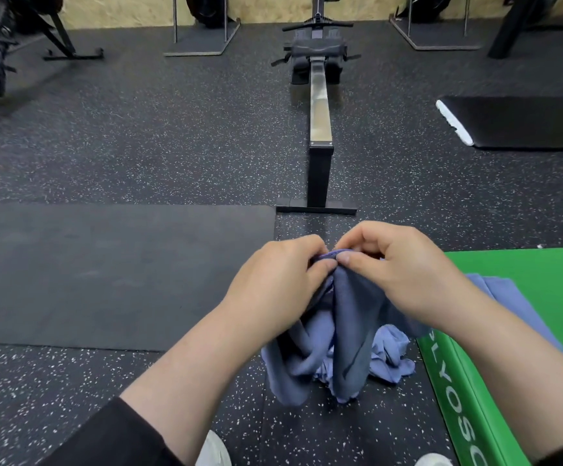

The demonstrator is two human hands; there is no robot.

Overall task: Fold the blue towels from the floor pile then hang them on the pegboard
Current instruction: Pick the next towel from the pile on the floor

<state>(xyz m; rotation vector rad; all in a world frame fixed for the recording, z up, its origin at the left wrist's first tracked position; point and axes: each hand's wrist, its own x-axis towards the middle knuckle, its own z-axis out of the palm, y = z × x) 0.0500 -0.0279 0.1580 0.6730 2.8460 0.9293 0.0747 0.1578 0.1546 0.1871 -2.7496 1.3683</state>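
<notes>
Fingers of the left hand [281,280] and the right hand [397,267] are pinched together on the top edge of one blue towel [350,317], just below the centre of the frame, the two grips almost touching. That towel hangs down bunched and creased, its lower end trailing onto the speckled floor [172,146].

Under it, at lower centre, the rest of the floor pile [392,356] lies crumpled. More blue cloth [501,290] is spread flat on the green box [542,274] at the lower right; I cannot tell whether it is already folded.

By my reckoning the job is barely begun: a towel is lifted and an edge is found, but no fold shows in it. It wants spreading, folding and carrying off, and the heap must follow. No pegboard appears anywhere in view.

As for containers, I see none; the green box only bears cloth on its top. A rowing machine [320,105] stands at upper centre.
</notes>
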